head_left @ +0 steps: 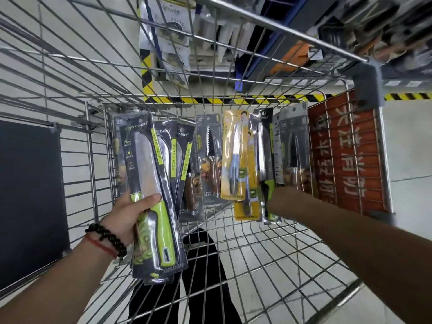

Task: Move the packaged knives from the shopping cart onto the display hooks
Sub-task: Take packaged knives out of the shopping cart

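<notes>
Showing one wire shopping cart [98, 160]. Showing two hands: the left hand [131, 213] and the right hand [278, 195], largely hidden behind packs. Gripping at least three green-handled knife packs [152, 183] fanned together. Leaning against the far wall: one serrated knife pack [208, 155], one yellow pack [236, 157], one slim green-handled pack [265, 164], one dark pack [294, 148]. Wearing one bead bracelet [107, 237]. Hiding others; exact total uncertain.

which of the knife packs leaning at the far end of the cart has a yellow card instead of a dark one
The yellow-backed knife pack, standing near the middle of the row against the cart's far wall. Its card is bright yellow; every other pack there is black or grey.
</notes>
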Motion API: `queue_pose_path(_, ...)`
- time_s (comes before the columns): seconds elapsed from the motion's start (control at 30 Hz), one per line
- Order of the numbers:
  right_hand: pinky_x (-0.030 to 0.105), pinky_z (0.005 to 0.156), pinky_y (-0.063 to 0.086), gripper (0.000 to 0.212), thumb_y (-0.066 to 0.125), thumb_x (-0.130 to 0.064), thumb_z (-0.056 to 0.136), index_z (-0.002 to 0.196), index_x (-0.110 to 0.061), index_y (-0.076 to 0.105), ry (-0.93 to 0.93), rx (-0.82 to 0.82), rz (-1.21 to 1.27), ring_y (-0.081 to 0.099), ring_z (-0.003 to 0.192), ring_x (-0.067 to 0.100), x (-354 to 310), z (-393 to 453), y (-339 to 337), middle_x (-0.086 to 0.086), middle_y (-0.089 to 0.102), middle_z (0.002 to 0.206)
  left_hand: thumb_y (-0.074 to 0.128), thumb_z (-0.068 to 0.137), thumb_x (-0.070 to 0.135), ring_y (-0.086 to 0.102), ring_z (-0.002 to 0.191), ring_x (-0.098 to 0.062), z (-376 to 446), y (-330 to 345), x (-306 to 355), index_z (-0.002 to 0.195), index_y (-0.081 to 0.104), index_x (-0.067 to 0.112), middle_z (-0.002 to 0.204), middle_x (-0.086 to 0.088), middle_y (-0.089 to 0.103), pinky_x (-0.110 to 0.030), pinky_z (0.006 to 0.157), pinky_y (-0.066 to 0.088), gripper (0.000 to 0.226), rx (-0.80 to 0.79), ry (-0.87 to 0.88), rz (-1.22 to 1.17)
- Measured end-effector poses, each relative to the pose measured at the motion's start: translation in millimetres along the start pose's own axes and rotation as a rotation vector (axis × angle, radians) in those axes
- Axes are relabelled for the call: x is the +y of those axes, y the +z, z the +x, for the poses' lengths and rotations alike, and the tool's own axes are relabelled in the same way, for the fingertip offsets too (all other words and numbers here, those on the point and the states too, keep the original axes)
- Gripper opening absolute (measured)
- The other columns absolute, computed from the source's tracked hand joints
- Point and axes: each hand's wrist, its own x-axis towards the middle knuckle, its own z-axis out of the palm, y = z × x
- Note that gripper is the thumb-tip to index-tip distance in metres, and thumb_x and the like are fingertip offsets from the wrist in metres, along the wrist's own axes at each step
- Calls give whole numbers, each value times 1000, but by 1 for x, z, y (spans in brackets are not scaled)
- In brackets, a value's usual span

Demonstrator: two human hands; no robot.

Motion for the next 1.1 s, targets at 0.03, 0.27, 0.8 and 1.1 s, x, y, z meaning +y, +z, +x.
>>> queue_pose_path(0.03, 32, 73, 50, 36, 45, -23, 94, 119, -1, 59, 34, -43, 119, 63, 95, 32, 1, 3, 10, 15, 63, 104, 75, 63, 16, 53, 46, -17, 0, 0, 0, 125, 51, 13, 75, -3, 64, -27, 46, 51, 66, -7, -4, -2)
queue_pose_path(0.27, 40, 102, 39, 50, 44, -16, 98, 143, 1, 32, 190, 100, 469, 48, 128, 36, -22, 16, 50, 21, 51, 139, 97, 21, 43, 57, 52, -19, 3, -5, -6, 115, 58, 22, 69, 0, 67, -31, 55, 52, 104, -44, 28, 25)
queue_pose_path(0.8, 38, 91, 48, 47, 53, -16, 93, 136, -5, 38, 156, 146, 428, 59, 108, 34, -17, 20, 43, 18, 60, 120, 97, 43, 42, 21, 129, -66, 16, -10, -21, 136, 38, 35, 150, -35, 19, -79, 97, 24, 111, -15, 7, 18)
queue_pose_path(1.1, 39, 89, 51, 64, 81, -31, 69, 117, -10, 43, 76, 230, 443, 62, 102, 31, 5, 27, 47, 8, 62, 106, 98, 39, 45, 32, 131, -56, 10, 0, -16, 140, 38, 34, 151, -21, 35, -71, 102, 30, 118, -2, -13, 74)
